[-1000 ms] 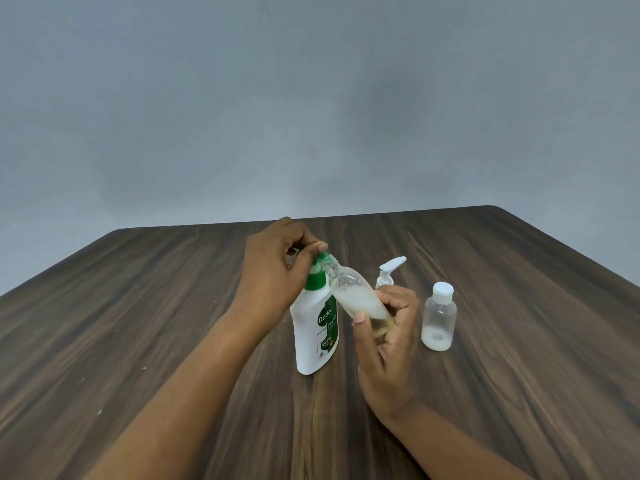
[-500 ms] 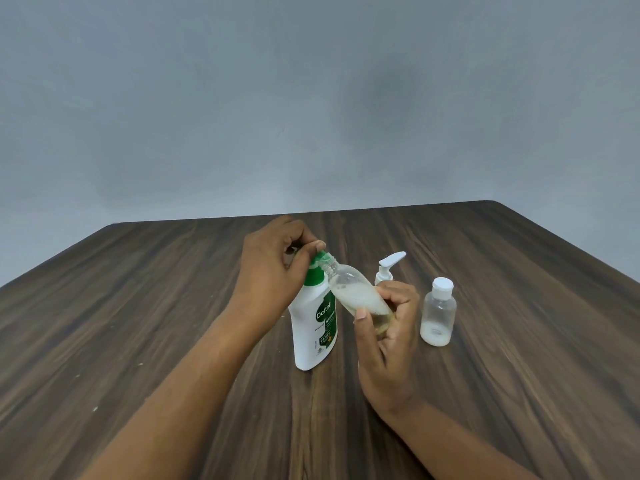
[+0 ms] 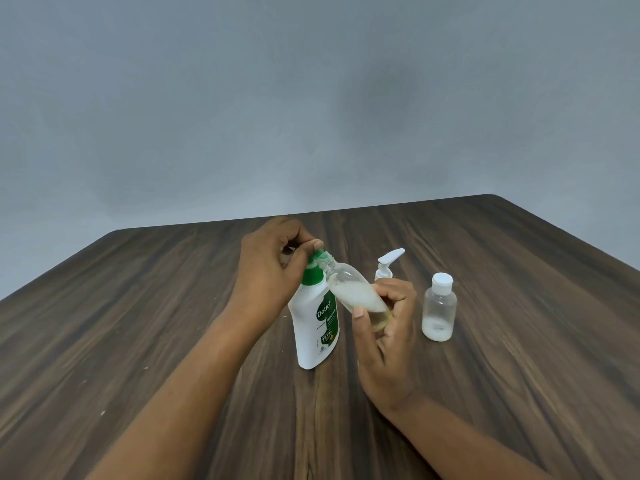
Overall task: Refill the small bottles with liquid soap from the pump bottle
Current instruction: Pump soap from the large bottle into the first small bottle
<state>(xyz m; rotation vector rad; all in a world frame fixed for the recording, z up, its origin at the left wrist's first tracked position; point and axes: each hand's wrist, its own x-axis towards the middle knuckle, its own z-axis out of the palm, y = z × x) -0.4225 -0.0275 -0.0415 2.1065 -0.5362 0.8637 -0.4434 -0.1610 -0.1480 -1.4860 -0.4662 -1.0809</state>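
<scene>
Left hand (image 3: 268, 271) presses white-green plastic pump bottle (image 3: 316, 323) top, hiding it; right hand (image 3: 384, 337) grips tilted clear small bottle (image 3: 353, 292), covering its base.

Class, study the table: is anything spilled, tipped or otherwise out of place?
Nothing looks spilled. The clear small bottle is tilted only because the right hand angles its mouth to the white-and-green pump bottle; the capped clear bottle stands upright.

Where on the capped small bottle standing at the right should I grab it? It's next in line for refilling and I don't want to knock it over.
Take the capped small bottle by its clear round body just below the shoulder, thumb and fingers on opposite sides. Come from the right or from above: it stands upright and apart, that side of the table is open, and the right hand with its tilted bottle crowds the left. Leave the white cap free for opening.
</scene>
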